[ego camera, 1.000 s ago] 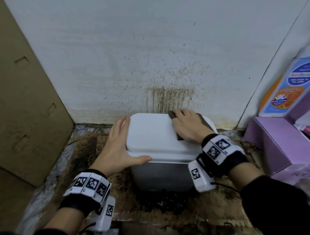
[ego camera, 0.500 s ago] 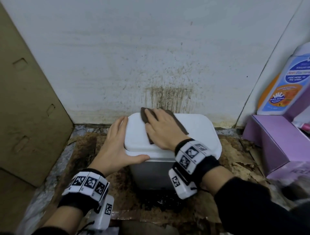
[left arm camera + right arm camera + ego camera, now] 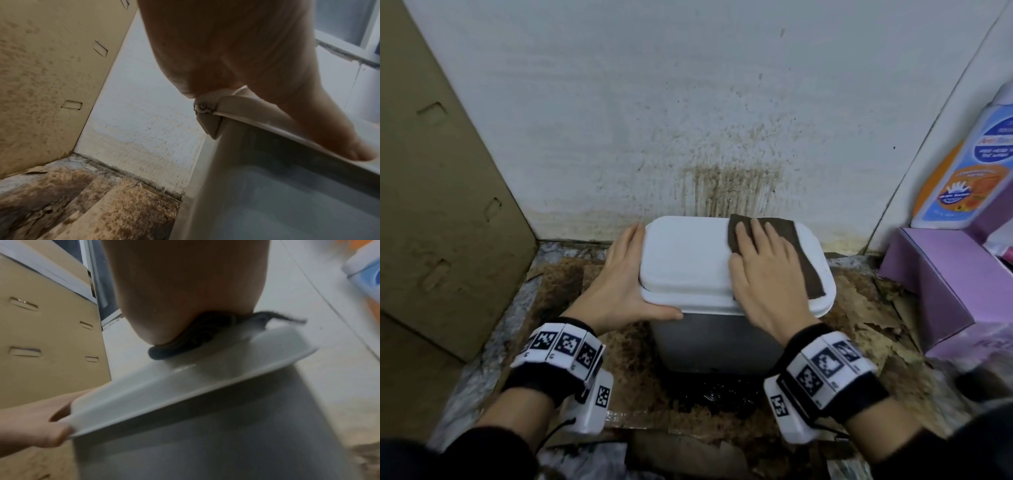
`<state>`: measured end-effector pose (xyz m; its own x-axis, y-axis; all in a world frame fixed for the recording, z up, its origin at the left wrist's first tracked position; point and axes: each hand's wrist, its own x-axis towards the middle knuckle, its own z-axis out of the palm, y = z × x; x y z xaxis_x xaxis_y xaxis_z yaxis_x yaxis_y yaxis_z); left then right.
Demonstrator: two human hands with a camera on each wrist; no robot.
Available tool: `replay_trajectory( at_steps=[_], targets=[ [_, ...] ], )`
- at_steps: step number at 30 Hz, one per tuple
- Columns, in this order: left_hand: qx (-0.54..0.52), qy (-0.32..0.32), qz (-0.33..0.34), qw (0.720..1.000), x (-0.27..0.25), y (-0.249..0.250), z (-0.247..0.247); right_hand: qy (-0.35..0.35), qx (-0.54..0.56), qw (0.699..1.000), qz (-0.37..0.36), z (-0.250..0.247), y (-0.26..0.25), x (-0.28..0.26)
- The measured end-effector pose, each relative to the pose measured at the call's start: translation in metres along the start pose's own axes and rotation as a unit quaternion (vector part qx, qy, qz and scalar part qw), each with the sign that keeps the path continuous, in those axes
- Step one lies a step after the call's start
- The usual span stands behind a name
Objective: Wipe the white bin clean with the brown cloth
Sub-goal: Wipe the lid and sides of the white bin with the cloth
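Note:
The white bin [image 3: 688, 263] stands against the stained wall with its lid closed. A brown cloth [image 3: 804, 260] lies flat on the right half of the lid, and my right hand [image 3: 760, 270] presses it down with straight fingers. My left hand [image 3: 619, 281] braces the lid's left edge, fingers straight along the side and thumb under the front rim. In the right wrist view the cloth [image 3: 185, 344] is squeezed between my palm and the lid [image 3: 185, 386]. The left wrist view shows my thumb [image 3: 329, 126] along the lid rim by the hinge [image 3: 207, 113].
A tall cardboard box [image 3: 441, 192] stands close on the left. A purple box [image 3: 935, 284] and a cleaner bottle [image 3: 969, 171] crowd the right. Stained, torn cardboard [image 3: 592, 387] covers the floor around the bin. The wall [image 3: 722, 192] behind is streaked brown.
My right hand slid the cloth from the lid's right side to the left half, then back to the right half. The left hand stayed on the lid's left edge.

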<state>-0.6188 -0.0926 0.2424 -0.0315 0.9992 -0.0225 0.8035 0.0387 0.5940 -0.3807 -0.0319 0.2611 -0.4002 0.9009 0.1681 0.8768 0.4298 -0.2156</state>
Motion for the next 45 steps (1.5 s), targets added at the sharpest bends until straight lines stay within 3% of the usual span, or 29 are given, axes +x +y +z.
replay_trajectory(
  at_steps=[4, 7, 10, 14, 17, 25, 30, 37, 45],
  targets=[
    [-0.005, 0.020, 0.006, 1.000, 0.000, 0.000, 0.003, -0.026, 0.016, 0.999, -0.034, 0.016, -0.051, 0.009],
    [-0.023, 0.029, 0.014, 0.999, -0.002, 0.001, 0.003, -0.108, 0.076, 0.989, -0.072, 0.013, -0.073, 0.021],
    [-0.018, 0.038, 0.020, 0.999, 0.001, -0.002, 0.005, -0.179, 0.066, 0.971, -0.141, 0.005, -0.062, 0.027],
    [0.003, 0.047, 0.019, 0.999, 0.001, -0.002, 0.008, -0.104, -0.050, 0.956, -0.268, 0.007, -0.020, 0.023],
    [0.007, 0.048, 0.022, 0.999, 0.001, 0.000, 0.007, -0.074, -0.072, 0.943, -0.318, 0.001, 0.011, 0.019],
    [0.018, 0.042, 0.019, 0.999, 0.001, -0.001, 0.007, -0.085, -0.026, 0.947, -0.308, -0.014, 0.066, 0.006],
    [0.026, 0.050, 0.016, 0.998, 0.003, 0.000, 0.008, -0.045, -0.091, 0.948, -0.302, -0.008, 0.037, 0.018],
    [0.011, 0.067, 0.030, 0.997, 0.006, -0.002, 0.008, -0.073, -0.107, 0.952, -0.278, 0.005, -0.023, 0.034],
    [0.013, 0.067, 0.032, 0.997, 0.005, -0.006, 0.010, -0.085, -0.072, 0.950, -0.292, 0.015, -0.017, 0.035]
  ],
)
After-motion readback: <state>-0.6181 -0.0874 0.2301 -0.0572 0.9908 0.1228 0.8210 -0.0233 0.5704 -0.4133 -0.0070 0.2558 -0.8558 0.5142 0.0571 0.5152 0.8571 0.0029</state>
